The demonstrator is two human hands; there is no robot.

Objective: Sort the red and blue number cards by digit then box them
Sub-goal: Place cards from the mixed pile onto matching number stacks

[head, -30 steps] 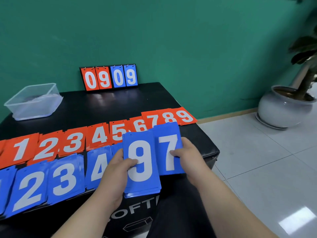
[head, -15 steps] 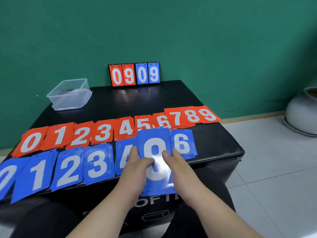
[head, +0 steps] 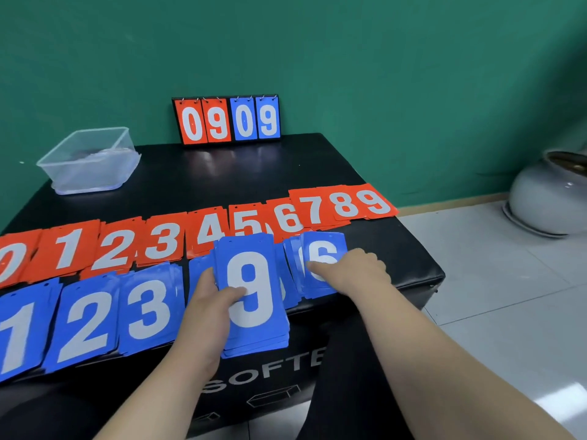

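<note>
I see even, bright indoor light w/ soft shadows; sheen on the black surface (head: pixel 203 173) & floor (head: pixel 552 404); edges bow, slight blur overall.

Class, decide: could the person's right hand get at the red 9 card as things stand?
Probably yes. The right hand rests on the blue 6 card, just in front of the red 9 card, with only bare black box top between them.
</note>
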